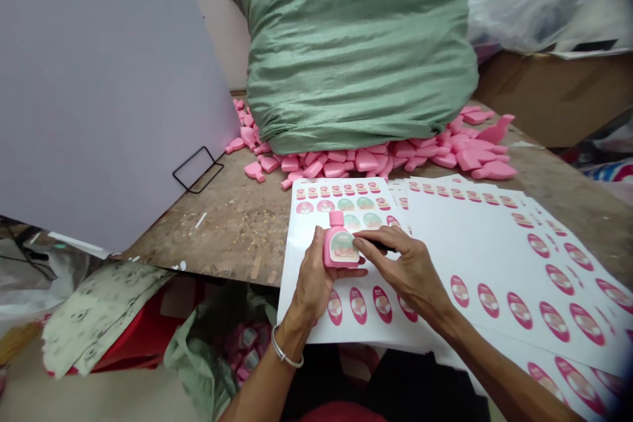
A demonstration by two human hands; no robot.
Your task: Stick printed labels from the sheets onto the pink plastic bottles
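- We find a small pink bottle (337, 229) upright in front of the person, raised over the near part of a printed sticker sheet (299, 270).
- We record the left hand (312, 282) gripping the bottle, thumb along its left side and fingers around its lower part. A bracelet (285, 351) circles that wrist.
- We note a label (345, 246), green above and pale below, on the bottle's front face.
- We record the right hand (403, 270) with thumb and forefinger brought together at the label's right edge. A dark object (384, 245) is held within its curled fingers; we cannot tell whether the fingertips pinch the label as well.
- We observe printed round and oval stickers on the sheet, with several gaps among the rows. Further sheets (440, 237) lie fanned to its right, overlapping.
- We see a heap of pink bottles (366, 159) along the far part of the worn table (237, 231), beneath and around a bulging green sack (361, 53).
- We note a pale panel (109, 92) at left, with a black wire frame (188, 161) at its lower right edge.
- We find a cardboard box (554, 99) at far right, with clear plastic (534, 0) above it.
- Below the table edge, we see an open green bag (198, 346) containing pink items (247, 343).
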